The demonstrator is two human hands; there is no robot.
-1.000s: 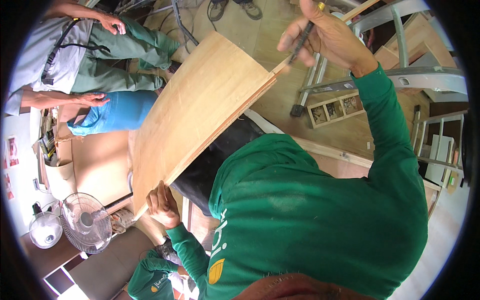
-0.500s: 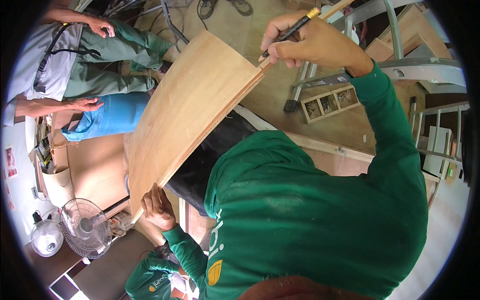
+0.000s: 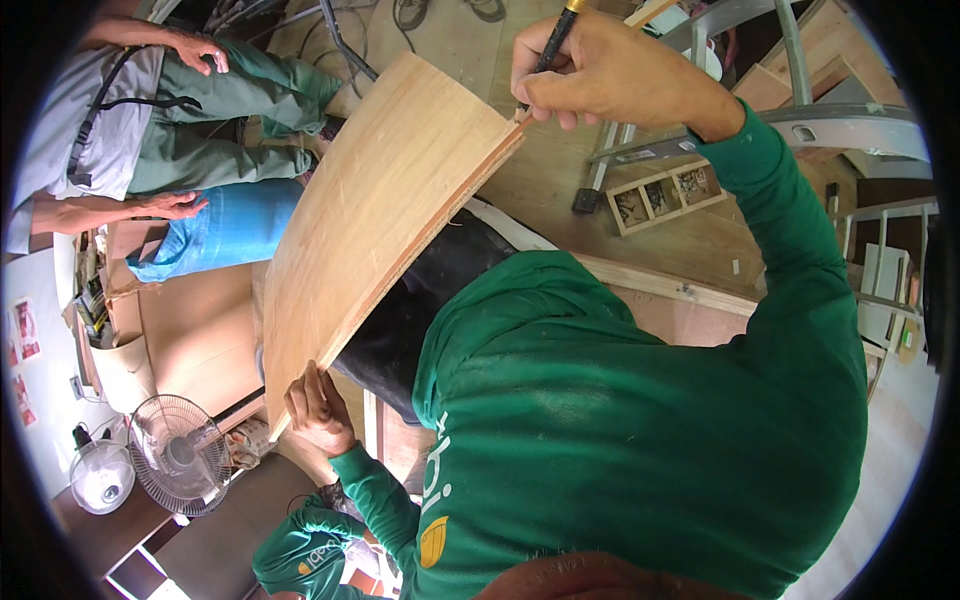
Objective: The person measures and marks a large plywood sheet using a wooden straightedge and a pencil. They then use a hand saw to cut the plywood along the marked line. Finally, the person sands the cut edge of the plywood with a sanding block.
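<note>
A pale plywood board (image 3: pixel 380 200) lies slanted across my front, its long layered edge facing me. My left hand (image 3: pixel 318 408) grips that edge near the board's lower-left end, fingers bent over it. At the upper-right corner my right hand (image 3: pixel 600 85) holds a black pencil (image 3: pixel 559 32) with a gold-coloured band near its top, the lower tip down at the board's edge, partly behind my fingers. Dark trousers (image 3: pixel 420 290) show beneath the board.
A person in green trousers (image 3: pixel 220 120) stands at upper left beside a blue sack (image 3: pixel 235 225). A co-worker in green (image 3: pixel 310 550) is low at the bottom. An aluminium ladder (image 3: pixel 850 130), a divided wooden box (image 3: pixel 665 195) and a standing fan (image 3: pixel 178 450) surround me.
My right hand has come down and left onto the board's corner, and the pencil has swung more upright. My left hand keeps its grip in nearly the same place.
</note>
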